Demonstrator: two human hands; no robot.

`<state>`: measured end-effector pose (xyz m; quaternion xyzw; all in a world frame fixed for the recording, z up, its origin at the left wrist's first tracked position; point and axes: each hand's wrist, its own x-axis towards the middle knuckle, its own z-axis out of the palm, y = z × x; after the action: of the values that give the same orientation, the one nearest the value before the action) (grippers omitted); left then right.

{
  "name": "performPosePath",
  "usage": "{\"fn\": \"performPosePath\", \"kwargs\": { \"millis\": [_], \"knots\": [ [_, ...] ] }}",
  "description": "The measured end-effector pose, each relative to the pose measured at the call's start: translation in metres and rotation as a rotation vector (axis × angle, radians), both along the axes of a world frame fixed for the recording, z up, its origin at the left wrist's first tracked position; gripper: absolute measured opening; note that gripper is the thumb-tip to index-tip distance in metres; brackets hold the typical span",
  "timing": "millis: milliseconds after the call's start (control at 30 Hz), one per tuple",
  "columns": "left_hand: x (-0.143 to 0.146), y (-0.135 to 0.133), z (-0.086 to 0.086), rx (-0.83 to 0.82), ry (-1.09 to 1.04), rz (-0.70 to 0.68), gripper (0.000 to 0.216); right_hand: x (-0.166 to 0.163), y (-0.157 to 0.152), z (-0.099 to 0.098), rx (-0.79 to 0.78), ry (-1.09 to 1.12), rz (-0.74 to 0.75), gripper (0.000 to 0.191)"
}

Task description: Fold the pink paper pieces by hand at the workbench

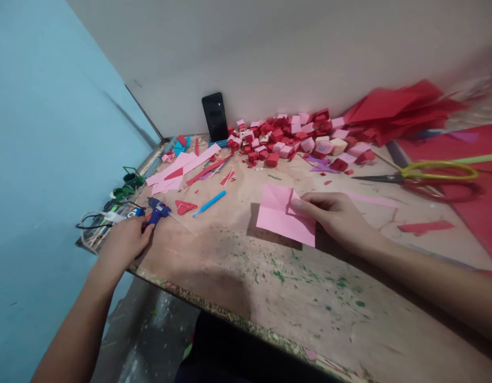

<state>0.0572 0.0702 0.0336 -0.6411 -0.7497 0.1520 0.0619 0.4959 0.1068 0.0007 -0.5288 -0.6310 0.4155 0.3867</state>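
My right hand [329, 213] pinches a square piece of pink paper [285, 221] between thumb and fingers, just over the table. Creases cross the paper, and a flap stands up by the thumb. At the table's left edge, my left hand [124, 242] closes round the handle end of a blue glue gun [158, 209]; most of its fingers are hidden. A blue pen [209, 204] and a folded red paper scrap [185, 207] lie to the right of the glue gun.
A pile of red and pink paper cubes [285, 138] lies along the back wall, beside a propped phone [215, 117]. Scissors [425, 175] and red sheets [465, 186] are on the right. Pink strips [182, 170] and green tape rolls [130, 181] sit on the left.
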Motion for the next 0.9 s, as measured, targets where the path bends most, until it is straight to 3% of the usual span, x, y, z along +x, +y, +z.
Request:
{"fn": "performPosePath", "kwargs": {
  "millis": [200,300,333,400,467,567,633,700,900],
  "knots": [
    [0.017,0.016,0.007,0.026,-0.001,-0.001,0.048,0.0,-0.001,0.002,0.032,-0.014,0.008,0.059],
    [0.045,0.019,0.022,0.166,-0.023,-0.114,0.046,0.0,0.0,0.001,0.046,-0.017,0.031,0.057],
    [0.062,0.021,0.026,0.236,-0.121,-0.194,0.044,0.0,0.0,0.001,0.048,-0.009,0.04,0.056],
    [0.104,0.028,0.028,0.303,-0.557,-0.412,0.038,0.001,0.0,0.0,0.052,0.023,0.043,0.055],
    [0.151,0.039,0.017,0.311,-1.083,-0.513,0.038,0.001,-0.001,0.0,0.052,0.066,0.021,0.053],
    [0.211,0.057,-0.017,0.408,-1.765,-0.365,0.04,0.002,-0.003,-0.003,0.053,0.141,-0.024,0.047],
    [0.234,0.064,-0.04,0.307,-2.019,-0.205,0.038,0.002,-0.005,-0.005,0.037,0.173,-0.021,0.044],
    [0.244,0.067,-0.055,0.223,-2.123,-0.111,0.037,0.003,-0.006,-0.007,0.014,0.192,-0.016,0.045],
    [0.231,0.064,-0.058,-0.14,-2.042,-0.305,0.044,0.001,-0.007,-0.007,-0.005,0.194,0.057,0.042]
  ]
}}
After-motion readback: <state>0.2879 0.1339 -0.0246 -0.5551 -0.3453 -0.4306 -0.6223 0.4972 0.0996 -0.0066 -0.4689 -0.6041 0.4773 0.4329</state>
